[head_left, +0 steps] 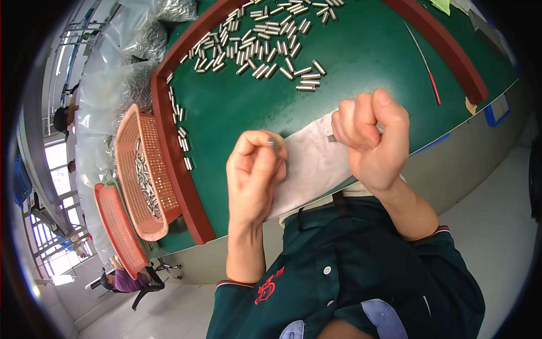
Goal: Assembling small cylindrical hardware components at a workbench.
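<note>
Looking down from the head camera, the person's left hand (pixel 254 172) is raised over the near edge of the green counter (pixel 361 51), its grip pinched on a small metal pin (pixel 272 142) held between thumb and fingertips. The right hand (pixel 372 138) sits just beside it to the right, curled into a loose fist; a small dark end shows at its fingers near the knuckles, but whether the grip holds a pin there I cannot tell. Both hands hover above a white cloth (pixel 316 164) that lies over the counter's near edge.

Farther back on the counter, a scattered pile of short metal pins (pixel 265 48) spreads across the green surface, with a few strays lined along the red-brown raised border (pixel 175 169) on the left. A thin white rod with a red tip (pixel 426 70) lies well apart to the right, near the other red-brown border.

Left of the counter, an orange perforated basket (pixel 149 169) tilts against the border and holds more pins; a second orange basket (pixel 118 226) sits below it. Clear plastic bags of pins (pixel 135 62) are heaped behind them. The person wears a dark green shirt (pixel 361 265).
</note>
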Motion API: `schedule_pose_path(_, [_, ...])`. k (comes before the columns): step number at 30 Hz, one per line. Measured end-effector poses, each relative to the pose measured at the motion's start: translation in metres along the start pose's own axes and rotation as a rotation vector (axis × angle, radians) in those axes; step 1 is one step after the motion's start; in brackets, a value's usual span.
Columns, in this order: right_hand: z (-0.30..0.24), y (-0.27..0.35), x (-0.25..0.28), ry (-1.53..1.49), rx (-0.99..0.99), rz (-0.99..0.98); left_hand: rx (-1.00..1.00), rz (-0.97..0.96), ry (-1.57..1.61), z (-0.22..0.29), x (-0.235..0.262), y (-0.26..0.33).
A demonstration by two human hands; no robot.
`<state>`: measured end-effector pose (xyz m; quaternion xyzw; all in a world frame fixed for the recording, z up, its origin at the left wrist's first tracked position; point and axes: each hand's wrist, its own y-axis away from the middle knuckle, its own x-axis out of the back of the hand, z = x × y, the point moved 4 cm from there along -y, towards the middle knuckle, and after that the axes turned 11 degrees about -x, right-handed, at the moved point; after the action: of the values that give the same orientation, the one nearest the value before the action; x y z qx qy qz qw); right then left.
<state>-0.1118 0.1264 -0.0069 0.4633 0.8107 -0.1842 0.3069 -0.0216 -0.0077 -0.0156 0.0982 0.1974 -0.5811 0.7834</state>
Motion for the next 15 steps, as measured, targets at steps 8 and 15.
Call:
schedule_pose_path(8, [-0.002,0.002,0.005,-0.092,0.039,-0.034,0.077,0.042,-0.191,0.01,-0.004,-0.027])
schedule_pose_path(15, [-0.001,0.001,0.008,-0.07,0.036,0.019,-0.231,-0.11,-1.532,0.007,-0.039,-0.071])
